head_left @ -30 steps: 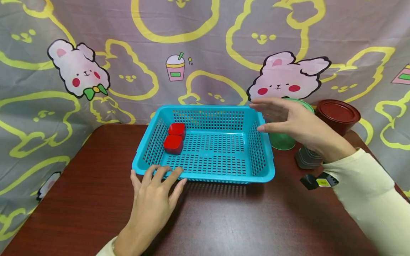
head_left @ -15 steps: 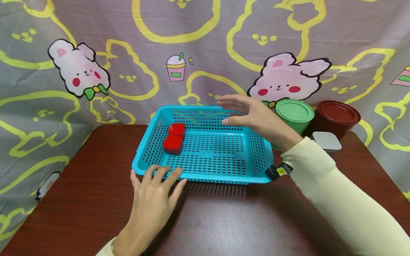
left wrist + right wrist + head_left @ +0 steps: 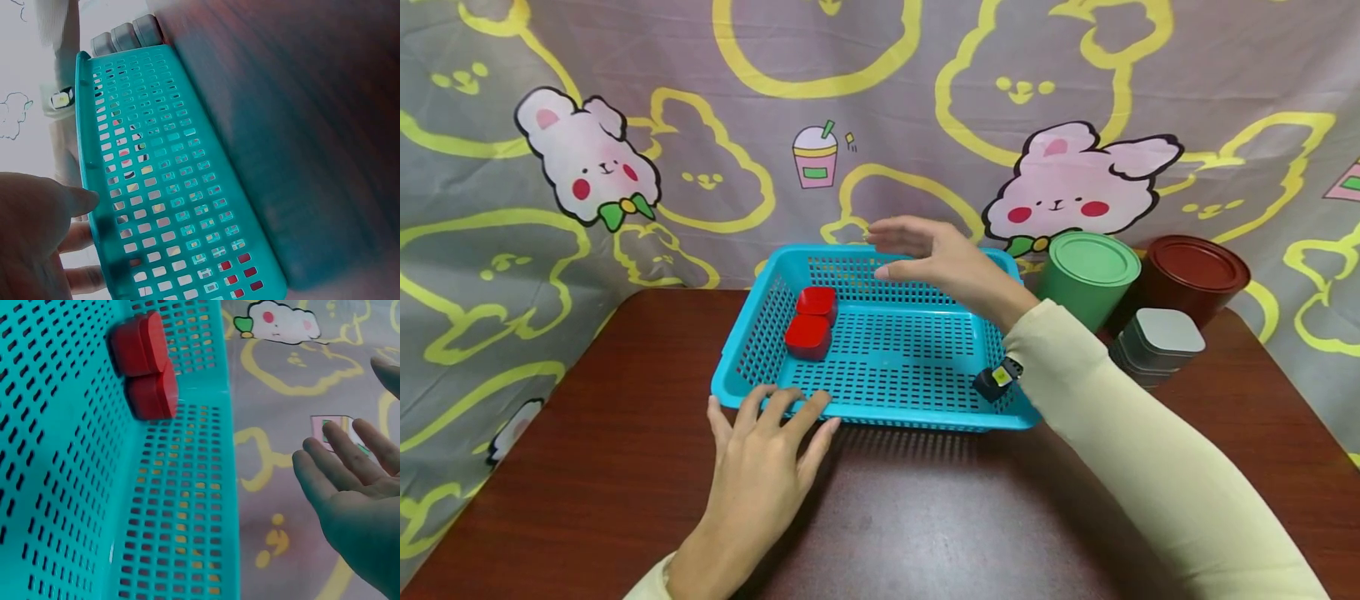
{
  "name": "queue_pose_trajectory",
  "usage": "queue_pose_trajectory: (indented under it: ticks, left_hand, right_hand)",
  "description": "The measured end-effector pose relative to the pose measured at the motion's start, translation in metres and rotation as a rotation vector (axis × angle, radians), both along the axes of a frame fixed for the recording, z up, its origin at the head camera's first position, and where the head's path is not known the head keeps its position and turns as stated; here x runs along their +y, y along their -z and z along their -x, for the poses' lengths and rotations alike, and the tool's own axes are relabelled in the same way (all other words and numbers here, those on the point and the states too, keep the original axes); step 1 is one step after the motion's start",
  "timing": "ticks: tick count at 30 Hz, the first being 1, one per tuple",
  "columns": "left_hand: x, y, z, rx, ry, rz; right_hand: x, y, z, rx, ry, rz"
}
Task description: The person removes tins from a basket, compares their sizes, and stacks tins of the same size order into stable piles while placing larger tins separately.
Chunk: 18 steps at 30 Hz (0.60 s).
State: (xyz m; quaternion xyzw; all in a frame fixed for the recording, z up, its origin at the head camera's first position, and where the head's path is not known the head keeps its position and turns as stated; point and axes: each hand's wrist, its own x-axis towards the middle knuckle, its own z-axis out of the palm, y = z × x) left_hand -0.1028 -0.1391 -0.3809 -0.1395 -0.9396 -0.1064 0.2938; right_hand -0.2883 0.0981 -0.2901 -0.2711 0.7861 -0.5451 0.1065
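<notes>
A turquoise perforated plastic basket [image 3: 880, 414] stands on the brown table. My left hand [image 3: 760, 467] holds its near rim, fingers over the edge and thumb on the outer side, as the left wrist view [image 3: 37, 225] also shows. Two small red rounded boxes [image 3: 808, 337] sit side by side on the basket floor at the left. My right hand [image 3: 936, 258] is raised over the basket's far side, fingers extended, thumb apart, nothing held. In the right wrist view the right hand [image 3: 359, 481] is beyond the far rim, away from the red boxes [image 3: 153, 394].
Right of the basket stand a green canister [image 3: 1090, 279] and a dark red canister [image 3: 1191, 279]. In front of them is a stack of small grey boxes [image 3: 1157, 342] with a pale top. A patterned cloth [image 3: 880, 108] hangs behind the table.
My right hand has moved left from the basket's right end across its far side, uncovering the canisters and grey stack. The left hand, basket and red boxes have stayed put.
</notes>
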Motion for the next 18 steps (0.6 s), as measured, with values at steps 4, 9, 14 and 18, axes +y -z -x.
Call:
queue_pose_trajectory:
  ticks: [4, 9, 14, 18]
  left_hand:
    - [0.0, 0.0, 0.0, 0.005, -0.001, 0.001]
    - [0.0, 0.0, 0.0, 0.006, -0.001, 0.002]
    - [-0.001, -0.001, 0.0, -0.006, -0.005, 0.008]
    - [-0.001, -0.001, 0.0, -0.018, -0.001, 0.012]
  right_hand:
    - [-0.014, 0.007, 0.008, -0.003, -0.042, 0.033]
    - [-0.029, 0.014, 0.013, -0.029, -0.077, 0.036]
    - [-0.046, 0.022, 0.019, -0.076, -0.113, 0.03]
    - [-0.055, 0.028, 0.02, -0.092, -0.147, 0.012]
